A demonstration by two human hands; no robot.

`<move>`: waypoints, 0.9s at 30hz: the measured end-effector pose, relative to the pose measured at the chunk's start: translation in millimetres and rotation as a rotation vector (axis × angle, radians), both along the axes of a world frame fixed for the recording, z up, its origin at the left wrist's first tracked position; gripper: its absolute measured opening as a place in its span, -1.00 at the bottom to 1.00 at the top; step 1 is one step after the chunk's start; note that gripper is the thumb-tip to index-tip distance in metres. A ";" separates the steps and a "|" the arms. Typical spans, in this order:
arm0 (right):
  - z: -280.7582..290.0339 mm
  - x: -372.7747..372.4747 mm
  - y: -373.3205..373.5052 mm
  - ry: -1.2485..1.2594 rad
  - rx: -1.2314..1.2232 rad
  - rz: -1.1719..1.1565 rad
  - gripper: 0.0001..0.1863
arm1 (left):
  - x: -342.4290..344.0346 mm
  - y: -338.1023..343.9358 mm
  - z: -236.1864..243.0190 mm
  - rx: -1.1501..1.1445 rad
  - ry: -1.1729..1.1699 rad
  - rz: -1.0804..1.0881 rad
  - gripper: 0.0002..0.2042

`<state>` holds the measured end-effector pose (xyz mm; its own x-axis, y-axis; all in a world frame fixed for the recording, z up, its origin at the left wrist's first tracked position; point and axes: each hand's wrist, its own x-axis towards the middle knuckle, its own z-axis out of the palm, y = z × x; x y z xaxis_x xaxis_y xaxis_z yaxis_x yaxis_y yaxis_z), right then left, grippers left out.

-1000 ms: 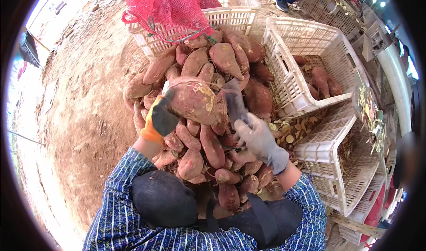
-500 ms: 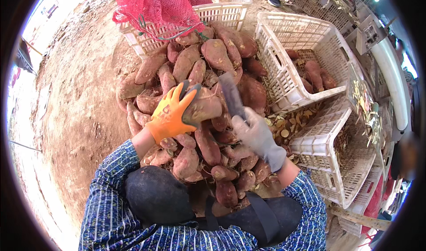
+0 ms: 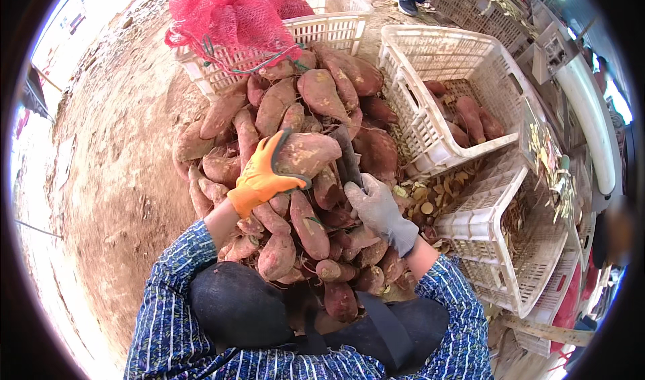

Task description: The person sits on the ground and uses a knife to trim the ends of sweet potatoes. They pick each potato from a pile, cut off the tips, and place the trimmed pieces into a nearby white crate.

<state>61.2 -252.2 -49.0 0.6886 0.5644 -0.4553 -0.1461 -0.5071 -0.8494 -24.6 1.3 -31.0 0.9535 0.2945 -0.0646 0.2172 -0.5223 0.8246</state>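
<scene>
Two gloved hands over a pile of sweet potatoes. Left hand, orange: thumb and fingers spread wide around one held sweet potato, above the pile's middle. Right hand, grey: closed on one knife, its blade at that potato's right end; contact cannot be told from where I stand. Step, as judged: blade work at this end; another stroke would call for a steady left grip. Counts: one red net bag on one far crate; one right crate holding at least four potatoes; the pile, too overlapped to count.
</scene>
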 end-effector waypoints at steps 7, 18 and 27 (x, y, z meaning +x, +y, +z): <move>76.1 5.5 -65.1 0.107 0.037 -0.061 -0.74 | 19.1 9.2 27.6 -1.045 -0.117 0.066 -0.39; 94.0 19.8 -109.1 -0.083 0.322 -0.652 -0.77 | 188.8 -118.6 36.7 -0.253 -0.345 -0.420 -0.65; 99.1 11.4 -119.4 -0.047 0.246 -0.571 -0.77 | 204.6 -146.0 3.2 0.968 0.442 -0.926 -0.38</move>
